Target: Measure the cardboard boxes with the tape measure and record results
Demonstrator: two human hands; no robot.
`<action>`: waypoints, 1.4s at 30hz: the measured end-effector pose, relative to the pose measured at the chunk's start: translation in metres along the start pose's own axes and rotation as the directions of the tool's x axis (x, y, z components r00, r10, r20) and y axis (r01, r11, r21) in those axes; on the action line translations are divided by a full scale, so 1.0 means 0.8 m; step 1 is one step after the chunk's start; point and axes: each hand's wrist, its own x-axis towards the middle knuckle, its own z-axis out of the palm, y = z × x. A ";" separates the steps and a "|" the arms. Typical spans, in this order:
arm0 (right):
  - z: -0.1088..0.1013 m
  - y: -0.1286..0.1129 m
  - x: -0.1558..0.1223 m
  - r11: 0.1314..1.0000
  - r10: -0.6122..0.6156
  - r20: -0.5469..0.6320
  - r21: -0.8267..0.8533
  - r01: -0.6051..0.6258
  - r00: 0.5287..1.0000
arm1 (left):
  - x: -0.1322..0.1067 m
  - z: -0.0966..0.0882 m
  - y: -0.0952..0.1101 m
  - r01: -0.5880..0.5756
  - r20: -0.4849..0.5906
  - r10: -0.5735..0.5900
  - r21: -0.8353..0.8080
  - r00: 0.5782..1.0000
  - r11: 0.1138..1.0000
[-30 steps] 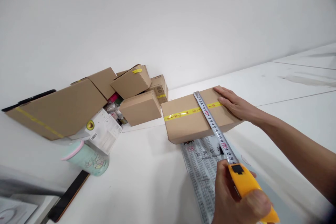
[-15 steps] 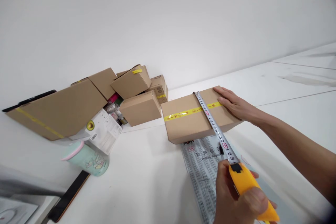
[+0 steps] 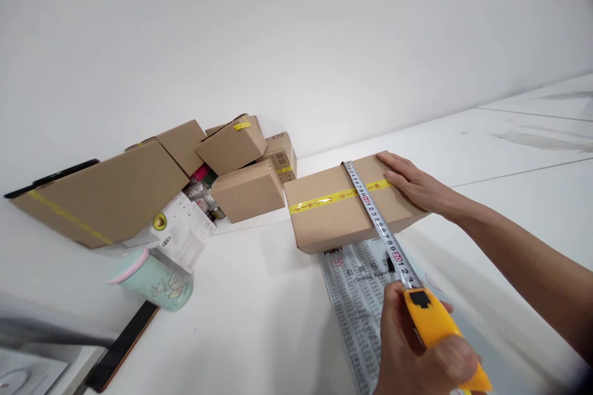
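A closed cardboard box (image 3: 333,219) sealed with yellow tape sits on the white table (image 3: 259,315), partly on a printed sheet (image 3: 359,305). My right hand (image 3: 412,185) lies flat on the box's right end, fingers stretched out. My left hand (image 3: 417,352) is closed round a yellow tape measure (image 3: 438,324) near the bottom edge. Its steel blade (image 3: 375,216) runs from the case up across the box top to the far edge, hooked there.
A heap of cardboard boxes (image 3: 231,160) and a large flat one (image 3: 102,197) lie against the wall at left, with small packets among them. A mint cup with a pink lid (image 3: 152,281) lies beside a dark flat slab (image 3: 120,345).
Almost nothing: the tape measure case and my left hand shift very slightly; the right hand stays on the box.
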 end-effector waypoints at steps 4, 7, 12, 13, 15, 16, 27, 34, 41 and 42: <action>-0.003 -0.006 -0.006 0.993 0.106 0.005 0.042 -0.106 0.994 | -0.018 -0.010 0.023 -0.132 -0.061 0.142 0.140 0.988 0.981; -0.004 -0.008 -0.015 0.973 0.217 -0.001 0.079 -0.217 0.976 | -0.029 -0.029 0.069 -0.389 -0.055 0.415 0.253 0.908 0.886; -0.003 -0.008 -0.036 0.947 0.263 0.006 0.189 -0.259 0.965 | -0.025 -0.079 0.142 -0.480 -0.268 0.620 0.439 0.737 0.760; -0.003 -0.008 -0.041 0.947 0.251 -0.006 0.210 -0.244 0.968 | -0.023 -0.089 0.149 -0.446 -0.282 0.596 0.448 0.752 0.775; 0.000 -0.007 -0.051 0.951 0.214 -0.037 0.236 -0.200 0.976 | -0.018 -0.104 0.154 -0.395 -0.274 0.550 0.459 0.789 0.796; 0.002 -0.006 -0.056 0.951 0.192 -0.050 0.257 -0.173 0.980 | -0.015 -0.110 0.155 -0.388 -0.260 0.542 0.466 0.799 0.795; 0.074 0.064 -0.061 0.895 0.027 -0.217 0.440 0.073 0.976 | 0.053 -0.152 0.142 -0.402 -0.145 0.584 0.594 0.799 0.697; 0.092 0.085 -0.080 0.955 0.128 -0.227 0.291 -0.058 0.965 | 0.065 -0.174 0.123 -0.327 -0.166 0.564 0.670 0.809 0.667; 0.071 0.037 -0.135 0.957 0.279 -0.069 -0.059 -0.283 0.958 | 0.044 -0.142 0.183 -0.257 0.108 0.687 0.959 0.718 0.118; 0.074 0.030 -0.143 0.965 0.250 0.027 -0.086 -0.247 0.968 | 0.046 -0.133 0.198 -0.234 0.209 0.634 0.971 0.745 -0.045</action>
